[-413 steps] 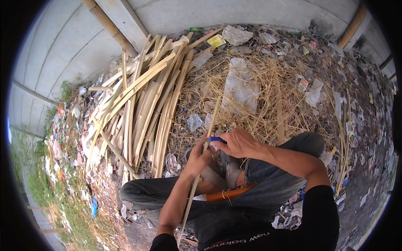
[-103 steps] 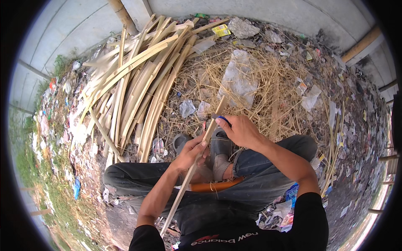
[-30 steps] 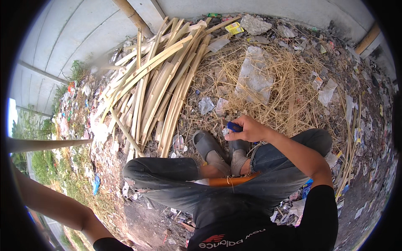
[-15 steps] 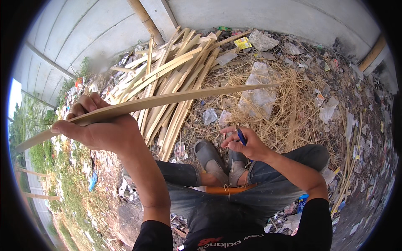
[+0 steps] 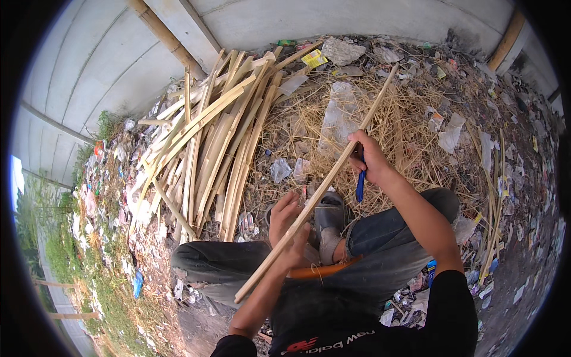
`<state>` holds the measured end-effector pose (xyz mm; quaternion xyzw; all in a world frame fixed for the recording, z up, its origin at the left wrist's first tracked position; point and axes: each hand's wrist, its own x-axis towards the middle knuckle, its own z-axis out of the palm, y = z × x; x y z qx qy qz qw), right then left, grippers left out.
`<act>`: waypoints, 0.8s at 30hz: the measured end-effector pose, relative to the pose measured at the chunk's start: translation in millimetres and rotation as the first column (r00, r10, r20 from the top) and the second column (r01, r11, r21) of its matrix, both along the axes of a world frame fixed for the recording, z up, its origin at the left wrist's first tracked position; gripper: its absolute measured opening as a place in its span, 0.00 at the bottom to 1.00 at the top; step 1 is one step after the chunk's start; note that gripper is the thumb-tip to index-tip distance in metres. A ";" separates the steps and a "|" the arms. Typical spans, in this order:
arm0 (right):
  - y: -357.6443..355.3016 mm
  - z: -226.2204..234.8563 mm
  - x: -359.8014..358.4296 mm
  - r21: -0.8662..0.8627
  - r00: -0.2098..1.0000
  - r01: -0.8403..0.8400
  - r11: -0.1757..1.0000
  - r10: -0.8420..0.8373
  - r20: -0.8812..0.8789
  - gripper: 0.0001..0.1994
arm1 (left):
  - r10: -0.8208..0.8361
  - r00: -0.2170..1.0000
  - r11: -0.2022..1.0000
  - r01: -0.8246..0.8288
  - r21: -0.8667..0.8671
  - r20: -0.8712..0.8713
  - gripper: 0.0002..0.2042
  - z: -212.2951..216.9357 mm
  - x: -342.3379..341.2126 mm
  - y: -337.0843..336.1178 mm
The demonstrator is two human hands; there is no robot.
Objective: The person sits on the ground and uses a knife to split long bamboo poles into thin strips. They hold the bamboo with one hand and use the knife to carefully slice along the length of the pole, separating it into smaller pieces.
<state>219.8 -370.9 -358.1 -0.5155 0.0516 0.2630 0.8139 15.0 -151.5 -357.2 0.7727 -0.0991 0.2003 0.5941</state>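
A long pale bamboo strip (image 5: 324, 185) slants across my lap, its near end low at the left and its far end up at the right. My left hand (image 5: 288, 225) cradles its lower part, with the fingers on one side and the thumb on the other. Higher up, my right hand (image 5: 371, 157) pinches the strip between thumb and fingers. Tucked in that same hand is a slim blue-handled tool (image 5: 360, 184), hanging downward; its working end is hidden.
A heap of split bamboo strips (image 5: 223, 140) lies ahead to the left. Dry straw-like shavings (image 5: 398, 128) and a clear plastic sheet (image 5: 340, 116) cover the ground ahead. Beyond stands a grey panel wall (image 5: 357, 21). Thin strips (image 5: 493, 208) lie at the right; an orange piece (image 5: 324, 269) sits between my legs.
The strip has swung from lying crosswise at the upper left to a diagonal over my lap. My left hand came down and right; my right hand rose and took hold of the strip.
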 end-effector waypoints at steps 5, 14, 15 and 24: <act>-7.1 -3.5 23.7 -0.124 0.992 -0.070 0.990 0.083 0.100 0.16 | -0.758 0.552 0.422 0.008 -0.907 -0.348 0.40 -5.9 -30.7 32.8; 25.8 10.4 12.0 -0.494 0.968 -0.158 0.855 0.233 0.092 0.18 | -0.666 0.444 0.642 -0.069 -0.763 -0.600 0.31 26.8 -29.1 8.5; 17.9 -4.8 13.3 -0.581 0.947 -0.162 0.797 0.291 0.136 0.19 | -0.654 0.452 0.664 -0.039 -0.746 -0.606 0.29 21.9 -24.3 8.6; 38.9 66.6 -80.5 -0.800 0.418 -0.029 0.599 0.735 0.535 0.10 | -0.535 0.424 0.788 -0.061 -0.612 -0.731 0.22 -41.9 2.6 12.2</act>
